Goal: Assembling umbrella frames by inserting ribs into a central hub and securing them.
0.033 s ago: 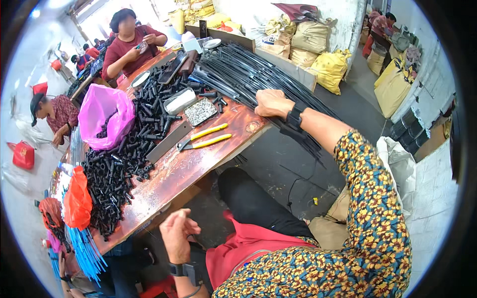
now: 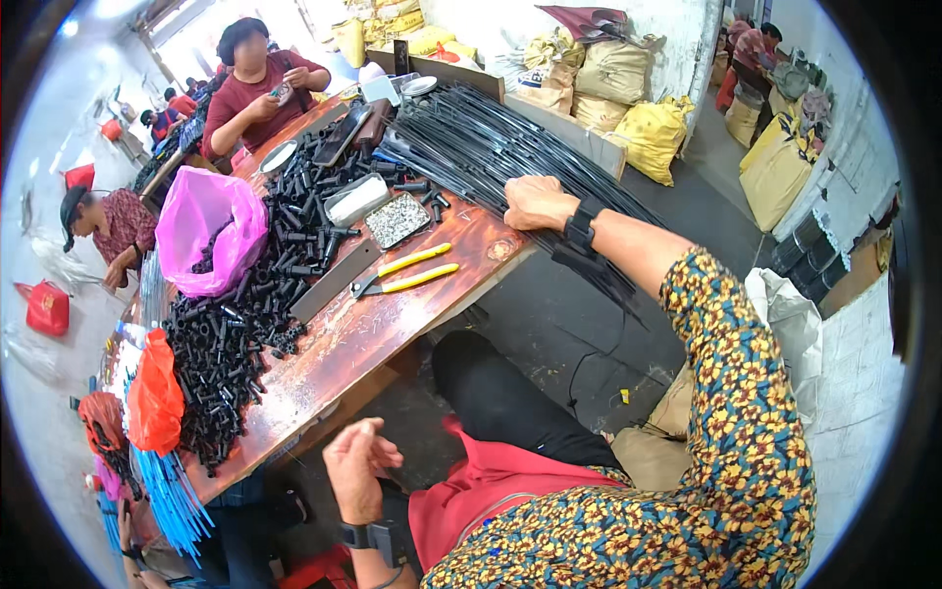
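My right hand point(image 2: 540, 204) is closed at the table's right corner, on the near edge of a large bundle of thin black rods point(image 2: 481, 137). Some rods run out from beneath it and hang past the table edge. Above my lap, my left hand point(image 2: 360, 463) is raised with its fingers loosely bent and apart, and nothing shows in it. Yellow-handled pliers point(image 2: 412, 271) lie on the table between my hands, beside a flat metal bar point(image 2: 336, 282). A small tray of grey-white grains point(image 2: 397, 221) sits just behind the pliers.
Black tubular parts point(image 2: 221, 363) cover much of the wooden table point(image 2: 324, 378), around a pink bag point(image 2: 211, 231). A red bag point(image 2: 154, 393) and blue rods point(image 2: 167, 501) are at its left end. A person point(image 2: 257, 93) works across the table. Sacks point(image 2: 613, 74) stand behind.
My left hand has shifted very slightly to the right and down. My right hand stays in place on the rods.
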`<action>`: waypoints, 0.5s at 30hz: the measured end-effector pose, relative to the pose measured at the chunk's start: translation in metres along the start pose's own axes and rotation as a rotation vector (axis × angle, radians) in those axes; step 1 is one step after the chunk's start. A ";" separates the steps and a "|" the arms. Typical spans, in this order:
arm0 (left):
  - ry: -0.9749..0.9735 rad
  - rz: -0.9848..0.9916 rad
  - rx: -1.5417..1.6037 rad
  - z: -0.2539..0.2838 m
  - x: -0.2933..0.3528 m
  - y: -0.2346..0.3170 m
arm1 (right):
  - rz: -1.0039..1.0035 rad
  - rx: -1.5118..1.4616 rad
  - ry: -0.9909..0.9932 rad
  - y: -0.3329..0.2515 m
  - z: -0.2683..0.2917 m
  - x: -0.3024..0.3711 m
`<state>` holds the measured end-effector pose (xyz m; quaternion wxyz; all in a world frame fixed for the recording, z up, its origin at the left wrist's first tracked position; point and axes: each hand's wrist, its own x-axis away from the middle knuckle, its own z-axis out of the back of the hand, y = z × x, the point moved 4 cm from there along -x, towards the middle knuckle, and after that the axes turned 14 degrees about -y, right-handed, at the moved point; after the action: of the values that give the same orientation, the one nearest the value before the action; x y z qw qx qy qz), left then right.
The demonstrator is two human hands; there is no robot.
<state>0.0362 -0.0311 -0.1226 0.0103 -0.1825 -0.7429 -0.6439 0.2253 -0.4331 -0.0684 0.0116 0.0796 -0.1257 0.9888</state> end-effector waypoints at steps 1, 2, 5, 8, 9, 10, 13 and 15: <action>-0.010 0.017 0.006 0.001 0.004 -0.010 | -0.024 0.052 -0.074 -0.001 -0.002 -0.003; -0.011 0.023 0.035 0.001 0.009 -0.018 | -0.028 0.048 -0.071 0.000 -0.002 -0.004; 0.013 0.087 0.085 0.009 0.027 -0.046 | -0.003 0.052 0.008 0.000 0.002 -0.007; 0.049 0.110 0.177 0.024 0.041 -0.065 | -0.154 -0.293 -0.269 0.007 0.023 0.001; 0.082 0.125 0.236 0.030 0.046 -0.071 | -0.174 -0.401 -0.330 0.021 0.019 -0.007; 0.101 0.110 0.288 0.038 0.052 -0.077 | -0.036 -0.630 -0.276 0.017 0.023 -0.005; 0.184 0.119 0.351 0.053 0.063 -0.087 | 0.059 -0.492 -0.171 0.013 0.046 -0.003; 0.190 0.110 0.370 0.057 0.064 -0.091 | 0.068 -0.332 -0.009 0.022 0.057 -0.015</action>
<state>-0.0366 0.0304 -0.2026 0.1488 -0.1564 -0.8330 -0.5094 0.2477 -0.4688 -0.0214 -0.0092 0.0765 -0.2899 0.9539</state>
